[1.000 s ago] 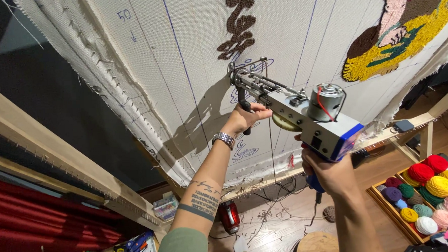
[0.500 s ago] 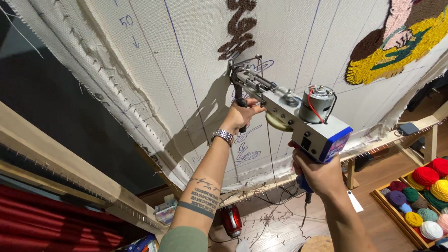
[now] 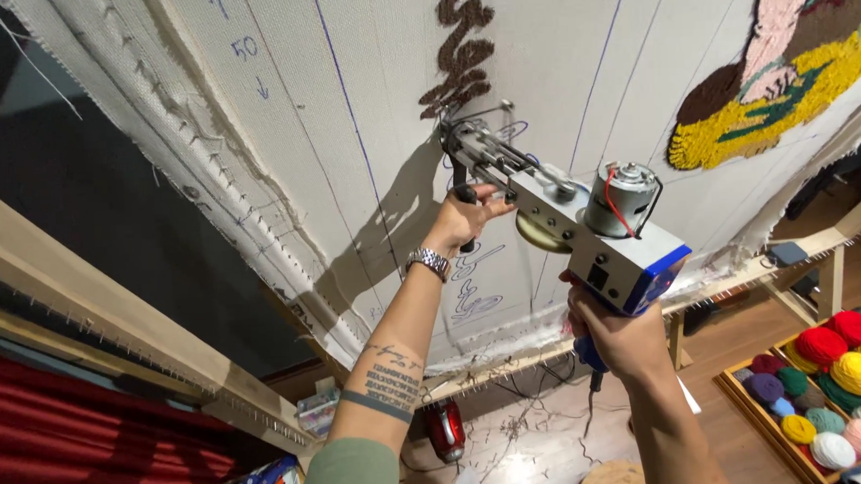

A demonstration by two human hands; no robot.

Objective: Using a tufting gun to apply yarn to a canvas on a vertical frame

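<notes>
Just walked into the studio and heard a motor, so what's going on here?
A person is pressing a tufting gun against a stretched white cloth on a wooden frame. The left hand grips the front handle, the right hand the rear grip. Its needle sits just below a brown tufted squiggle. Yarn balls fill a tray nearby.

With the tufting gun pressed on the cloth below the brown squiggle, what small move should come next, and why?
Probably guide the tufting gun slowly down along the blue drawn lines. Its tip sits at the lower end of the brown tufted squiggle, the lines below are bare, and the left hand and right hand both grip the handles.
</notes>
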